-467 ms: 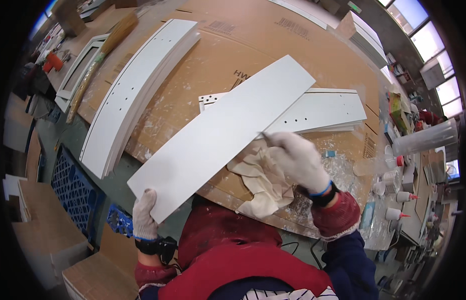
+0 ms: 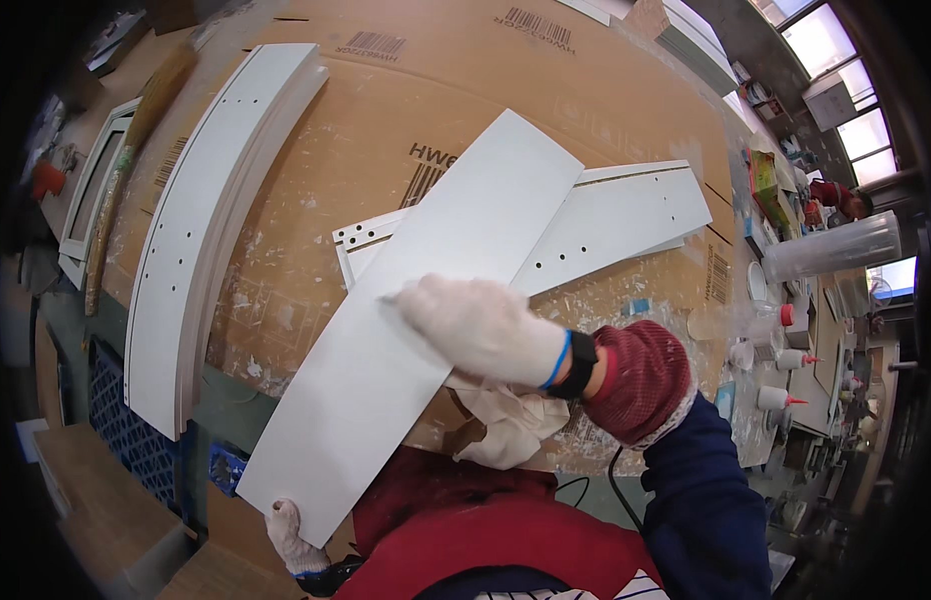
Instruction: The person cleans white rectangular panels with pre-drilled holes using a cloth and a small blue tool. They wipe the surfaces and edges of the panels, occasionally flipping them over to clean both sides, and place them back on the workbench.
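A long white board [image 2: 426, 300] lies slanted over the cardboard-covered bench, its near end sticking out past the bench edge. My left hand [image 2: 289, 537], in a white glove, grips that near end from below. My right hand [image 2: 476, 325], also gloved in white, rests on the middle of the board and holds a small thin tool whose tip touches the board's surface at the left. A crumpled cream rag [image 2: 506, 420] lies under my right wrist at the board's right edge.
More white boards with drilled holes [image 2: 626, 215] lie under the slanted one. A stack of curved white panels [image 2: 211, 215] sits at the left. Bottles and jars [image 2: 776, 350] crowd the right side, with a clear cylinder [image 2: 831, 250]. A blue crate [image 2: 136, 440] stands low on the left.
My right hand has moved left from the board's right edge and rag onto the middle of the board. My left hand still holds the near end.
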The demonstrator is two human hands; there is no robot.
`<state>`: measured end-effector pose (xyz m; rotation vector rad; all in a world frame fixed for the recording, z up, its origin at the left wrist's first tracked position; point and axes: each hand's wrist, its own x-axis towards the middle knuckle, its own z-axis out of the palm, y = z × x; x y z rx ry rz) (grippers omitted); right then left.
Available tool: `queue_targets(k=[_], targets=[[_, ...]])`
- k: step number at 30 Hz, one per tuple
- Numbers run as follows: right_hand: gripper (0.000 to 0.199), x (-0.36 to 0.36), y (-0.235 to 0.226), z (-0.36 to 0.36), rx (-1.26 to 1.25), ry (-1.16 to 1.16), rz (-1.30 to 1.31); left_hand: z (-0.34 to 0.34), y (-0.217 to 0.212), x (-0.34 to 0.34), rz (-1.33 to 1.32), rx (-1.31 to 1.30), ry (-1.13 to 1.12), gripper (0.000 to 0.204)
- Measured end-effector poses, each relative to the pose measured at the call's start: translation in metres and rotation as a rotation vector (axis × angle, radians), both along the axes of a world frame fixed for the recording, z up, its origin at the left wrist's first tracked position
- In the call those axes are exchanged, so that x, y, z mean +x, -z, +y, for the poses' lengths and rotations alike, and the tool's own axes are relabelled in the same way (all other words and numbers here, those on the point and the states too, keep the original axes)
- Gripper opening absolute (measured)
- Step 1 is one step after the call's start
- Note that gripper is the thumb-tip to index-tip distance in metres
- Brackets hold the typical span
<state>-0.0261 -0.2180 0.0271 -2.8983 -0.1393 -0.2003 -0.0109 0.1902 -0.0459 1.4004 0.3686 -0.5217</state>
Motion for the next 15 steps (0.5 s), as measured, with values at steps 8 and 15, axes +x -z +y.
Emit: queue_targets(k=[8,15], targets=[[0.020,-0.036,-0.014,-0.205,0.071,0.744,-0.024,-0.006,-0.004,-0.002,0.063,-0.022,0.012,0.015],[0.017,-0.015,-0.035,-0.140,0.064,0.385,0.169,0.021,0.029,-0.011,-0.003,0.077,0.012,0.058]])
